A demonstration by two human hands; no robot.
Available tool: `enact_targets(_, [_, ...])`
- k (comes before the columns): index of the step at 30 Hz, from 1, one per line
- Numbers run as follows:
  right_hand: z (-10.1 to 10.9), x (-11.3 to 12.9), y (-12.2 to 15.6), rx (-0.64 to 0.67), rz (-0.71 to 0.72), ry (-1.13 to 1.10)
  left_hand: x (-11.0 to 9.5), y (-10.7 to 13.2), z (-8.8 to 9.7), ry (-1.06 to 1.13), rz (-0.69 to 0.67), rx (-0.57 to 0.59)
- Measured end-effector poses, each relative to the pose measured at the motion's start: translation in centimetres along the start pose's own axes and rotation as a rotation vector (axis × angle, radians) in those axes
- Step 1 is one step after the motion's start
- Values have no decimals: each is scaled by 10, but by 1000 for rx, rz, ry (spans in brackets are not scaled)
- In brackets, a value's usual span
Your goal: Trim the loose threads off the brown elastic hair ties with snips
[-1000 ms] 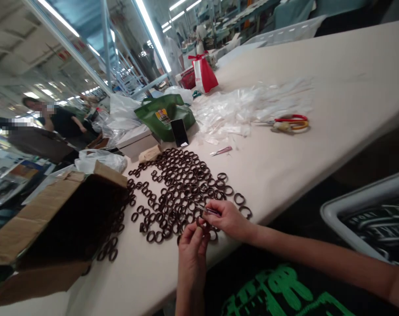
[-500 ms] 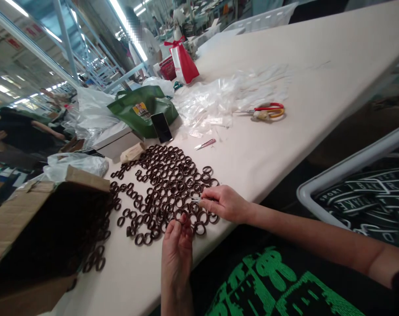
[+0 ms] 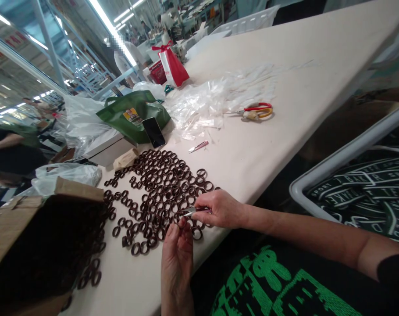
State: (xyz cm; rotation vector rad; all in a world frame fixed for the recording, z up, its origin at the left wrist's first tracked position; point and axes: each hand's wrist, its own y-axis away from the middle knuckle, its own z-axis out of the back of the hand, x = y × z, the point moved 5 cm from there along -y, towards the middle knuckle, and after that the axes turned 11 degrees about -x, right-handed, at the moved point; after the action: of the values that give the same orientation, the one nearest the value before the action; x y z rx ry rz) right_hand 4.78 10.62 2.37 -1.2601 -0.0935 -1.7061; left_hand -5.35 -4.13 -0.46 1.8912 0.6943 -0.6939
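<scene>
My right hand (image 3: 215,209) is closed around a pair of thread snips (image 3: 188,212), whose pale blades point left over the rings. Just below the blade tips, my left hand (image 3: 177,245) pinches a dark brown ring (image 3: 177,218) between thumb and fingers. Part of that ring is hidden by the fingertips. A wide spread of similar brown rings (image 3: 160,173) lies on the pale table (image 3: 304,83), just beyond both hands. Whether the blades touch the held ring, I cannot tell.
An open cardboard box (image 3: 15,215) lies at the left with rings by its mouth. Farther back are small snips (image 3: 198,146), a phone (image 3: 154,132), a green bag (image 3: 130,115), large scissors (image 3: 259,112) and clear plastic (image 3: 199,103). A white-rimmed bin (image 3: 300,193) stands right.
My right hand has moved down and left, bringing the snips' blades close to the left fingertips. My left hand keeps its pinch. The whole view has shifted slightly.
</scene>
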Motion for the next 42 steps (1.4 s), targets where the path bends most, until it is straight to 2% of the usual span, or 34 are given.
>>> enact_targets(10, [1,2,-1,-68,232,231,4,-2,-5,-63,18,0])
enact_targets(19, [8,5,0,-49,436,443,5,-6,-6,-190,-41,93])
enact_targets(29, [8,1,0,-3,439,458,8,-6,-4,-256,-112,121])
enact_targets(37, [9,-4,4,-1,360,375,12,-4,-6,-254,-65,139])
enact_targets(42, [9,-3,7,10,418,440,14,-2,-6,-242,-45,141])
